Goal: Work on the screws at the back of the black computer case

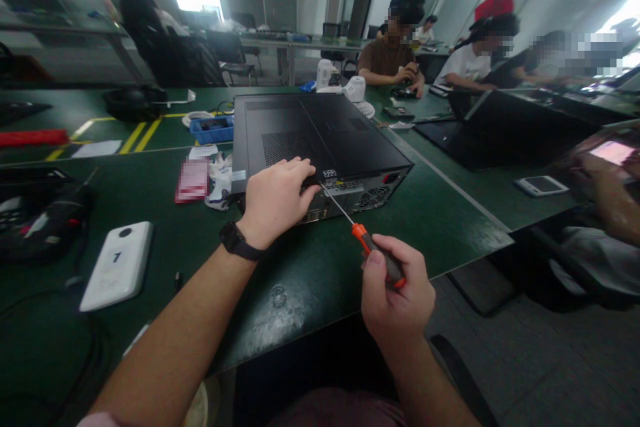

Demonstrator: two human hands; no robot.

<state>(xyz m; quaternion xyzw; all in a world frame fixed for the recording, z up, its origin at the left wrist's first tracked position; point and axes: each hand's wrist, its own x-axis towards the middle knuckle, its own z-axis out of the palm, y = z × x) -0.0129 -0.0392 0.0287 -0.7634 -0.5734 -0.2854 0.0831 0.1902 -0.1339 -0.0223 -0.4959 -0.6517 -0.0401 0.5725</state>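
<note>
A black computer case lies on its side on the green table, its rear panel with a round fan grille facing me. My right hand is closed around the orange and black handle of a screwdriver. The shaft points up and left, and its tip is at the rear edge of the case. My left hand, with a black watch on the wrist, rests on that same edge, thumb and fingertips near the tip. Whether the left fingers pinch anything small there is hidden.
On the left are a white numbered device, dark tools with cables, a red card and a blue tray. Black laptops and a phone lie to the right. Several people sit beyond and at the right.
</note>
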